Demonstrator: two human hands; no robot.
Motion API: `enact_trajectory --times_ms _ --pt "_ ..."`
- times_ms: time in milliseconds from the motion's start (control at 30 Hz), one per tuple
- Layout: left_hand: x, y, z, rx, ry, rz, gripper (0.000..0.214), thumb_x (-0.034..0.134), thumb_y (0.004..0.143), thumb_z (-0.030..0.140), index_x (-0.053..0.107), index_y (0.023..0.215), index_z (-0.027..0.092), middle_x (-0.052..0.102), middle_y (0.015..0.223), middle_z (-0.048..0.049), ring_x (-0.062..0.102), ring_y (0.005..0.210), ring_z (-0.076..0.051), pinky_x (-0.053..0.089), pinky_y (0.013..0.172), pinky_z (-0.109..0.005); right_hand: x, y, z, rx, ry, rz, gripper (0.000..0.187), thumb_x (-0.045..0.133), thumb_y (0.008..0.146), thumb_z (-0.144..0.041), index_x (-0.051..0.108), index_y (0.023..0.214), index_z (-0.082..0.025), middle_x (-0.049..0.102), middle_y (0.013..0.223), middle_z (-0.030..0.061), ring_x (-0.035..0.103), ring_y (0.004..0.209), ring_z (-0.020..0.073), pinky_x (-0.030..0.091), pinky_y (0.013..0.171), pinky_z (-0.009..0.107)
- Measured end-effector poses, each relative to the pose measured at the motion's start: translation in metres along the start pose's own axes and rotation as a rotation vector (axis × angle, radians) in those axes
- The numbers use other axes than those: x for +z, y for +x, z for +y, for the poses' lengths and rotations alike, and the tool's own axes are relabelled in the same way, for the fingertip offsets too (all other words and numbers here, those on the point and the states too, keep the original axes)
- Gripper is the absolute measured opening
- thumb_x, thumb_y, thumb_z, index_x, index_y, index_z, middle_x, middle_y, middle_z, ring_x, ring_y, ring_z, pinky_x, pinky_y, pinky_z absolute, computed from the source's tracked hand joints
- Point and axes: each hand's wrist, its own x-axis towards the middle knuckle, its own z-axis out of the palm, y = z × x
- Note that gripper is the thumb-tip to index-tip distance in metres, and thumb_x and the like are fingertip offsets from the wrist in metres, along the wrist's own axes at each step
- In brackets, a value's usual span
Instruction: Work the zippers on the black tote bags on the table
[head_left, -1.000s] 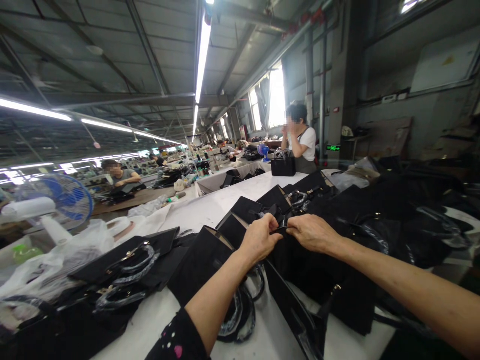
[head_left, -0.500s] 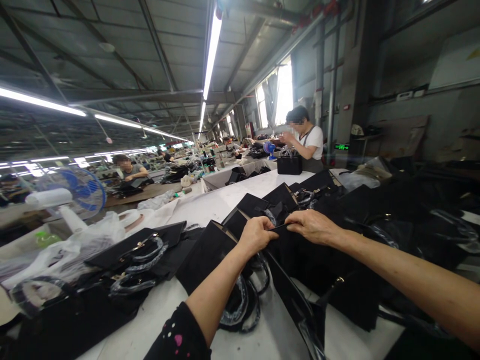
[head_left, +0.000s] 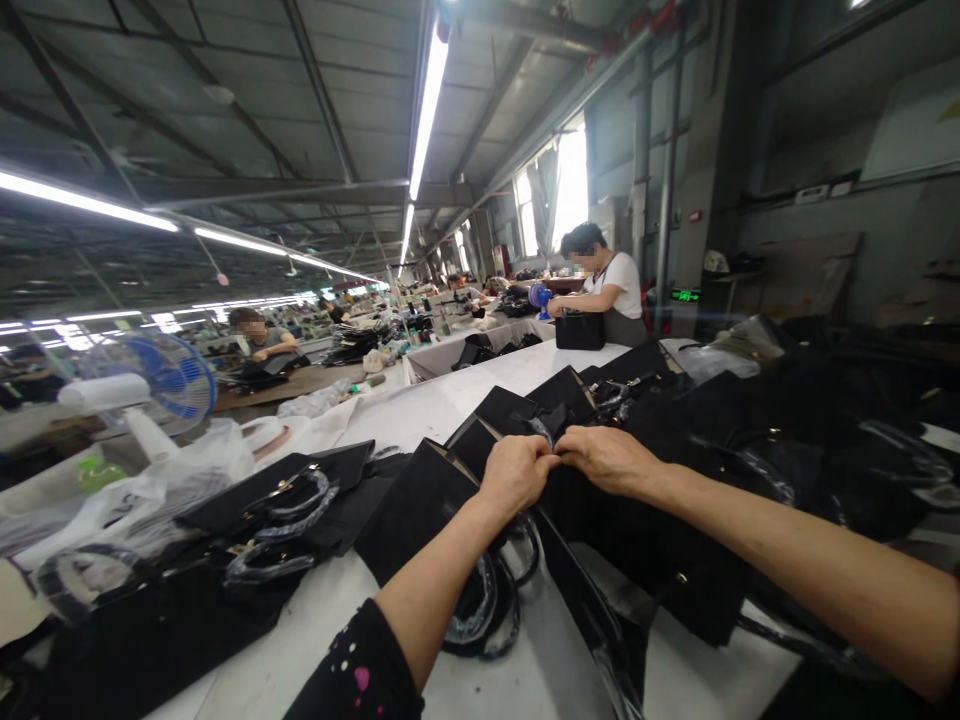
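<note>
My left hand (head_left: 517, 472) and my right hand (head_left: 609, 458) meet at the upper edge of a black handbag (head_left: 652, 535). Both are closed in a pinch, fingertips almost touching; the exact bit of edge between them is hidden. Just left of my hands another black bag (head_left: 409, 500) leans on the white table (head_left: 544, 625). Under my left wrist, handles in clear plastic wrap (head_left: 476, 615) curve over the tabletop. A long black strap (head_left: 581, 590) runs down toward me from below my hands.
More black bags with wrapped handles (head_left: 300, 505) lie at the left, and a dark heap of bags (head_left: 810, 450) covers the right. A blue fan (head_left: 176, 375) stands beyond plastic bags at far left. Across the table a person (head_left: 611, 285) handles a black bag (head_left: 580, 331).
My right hand has slid left along the bag's edge, closing the gap to my left hand, which stays nearly in place. The person across has lowered their hands to the bag.
</note>
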Motion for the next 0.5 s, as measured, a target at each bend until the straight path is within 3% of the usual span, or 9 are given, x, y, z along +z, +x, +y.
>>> enact_trajectory --times_ms 133,300,400,500 --pt "-0.004 -0.006 0.004 -0.011 0.030 0.021 0.014 0.064 0.081 0.033 0.072 0.076 0.023 0.070 0.070 -0.0018 0.064 0.071 -0.019 0.038 0.065 -0.028 0.002 -0.001 -0.008 -0.068 -0.134 0.000 0.023 0.042 0.094 -0.023 0.065 0.091 -0.022 0.069 0.092 0.0040 0.065 0.083 0.0212 0.036 0.063 0.028" --pt "-0.009 -0.016 0.013 -0.040 -0.049 0.028 0.015 0.063 0.081 0.032 0.073 0.074 0.022 0.071 0.070 -0.0016 0.064 0.071 -0.019 0.041 0.066 -0.028 -0.002 -0.001 -0.016 -0.011 -0.113 -0.059 0.017 0.048 0.092 -0.029 0.065 0.095 -0.024 0.071 0.087 0.0042 0.067 0.081 0.0243 0.037 0.060 0.029" --pt "-0.018 -0.029 0.021 -0.019 -0.279 0.093 0.025 0.057 0.087 0.041 0.073 0.086 0.022 0.072 0.077 -0.0005 0.063 0.069 -0.016 0.044 0.067 -0.027 -0.013 -0.011 -0.009 -0.008 0.033 -0.057 0.020 0.050 0.090 -0.029 0.068 0.097 -0.026 0.072 0.086 0.0027 0.066 0.082 0.0232 0.042 0.066 0.030" --pt "-0.033 -0.052 0.025 -0.023 -0.599 0.262 0.032 0.058 0.088 0.044 0.067 0.108 0.021 0.072 0.098 -0.0027 0.065 0.083 -0.015 0.050 0.076 -0.025 -0.031 -0.032 0.014 0.098 0.352 0.088 0.026 0.051 0.088 -0.041 0.070 0.096 -0.025 0.072 0.091 0.0019 0.065 0.086 0.0226 0.047 0.080 0.033"
